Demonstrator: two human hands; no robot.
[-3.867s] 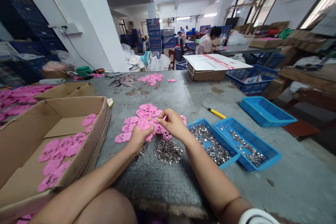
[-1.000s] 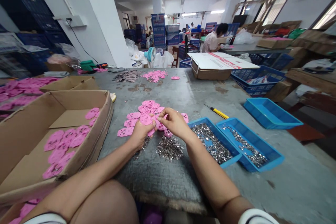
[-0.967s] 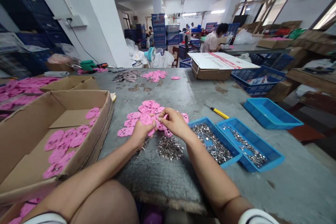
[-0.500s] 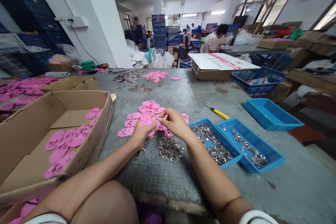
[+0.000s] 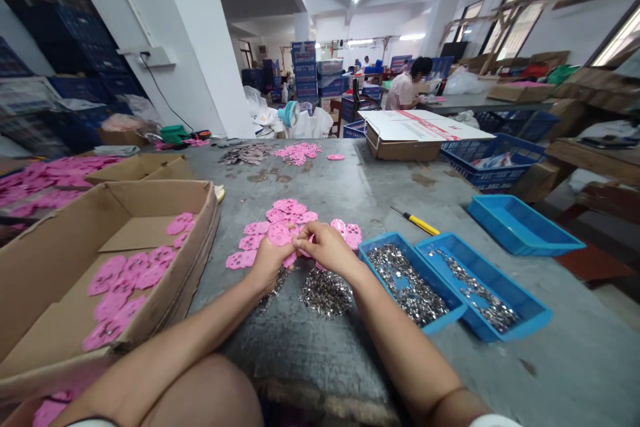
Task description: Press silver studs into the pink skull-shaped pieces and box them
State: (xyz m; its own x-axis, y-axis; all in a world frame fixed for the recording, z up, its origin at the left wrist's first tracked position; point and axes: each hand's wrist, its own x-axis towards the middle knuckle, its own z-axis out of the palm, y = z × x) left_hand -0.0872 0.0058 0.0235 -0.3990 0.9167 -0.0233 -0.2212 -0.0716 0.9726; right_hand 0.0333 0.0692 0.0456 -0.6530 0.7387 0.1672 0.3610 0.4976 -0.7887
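Note:
My left hand [image 5: 273,259] is closed on a flat pink piece [image 5: 280,235] with a rounded outline, held up above the table. My right hand [image 5: 323,247] meets it from the right, thumb and fingertips pinched together at the piece's edge; whatever lies between them is too small to make out. Behind and around both hands are more flat pink pieces [image 5: 249,242] with holes in them, spread on the table. Just below the hands sits a heap of small shiny metal parts [image 5: 326,291], with a smaller heap partly hidden under my left hand.
Two blue trays [image 5: 453,312] with metal parts stand at the right, another blue tray [image 5: 525,230] beyond. A yellow-handled tool [image 5: 423,223] lies behind them. At the left is a cardboard box [image 5: 150,197] containing pink pieces. A person [image 5: 403,90] sits at a far table.
My right hand has come down and closer to the left, so its fingertips now meet the pink piece's edge. The whole view has shifted slightly.

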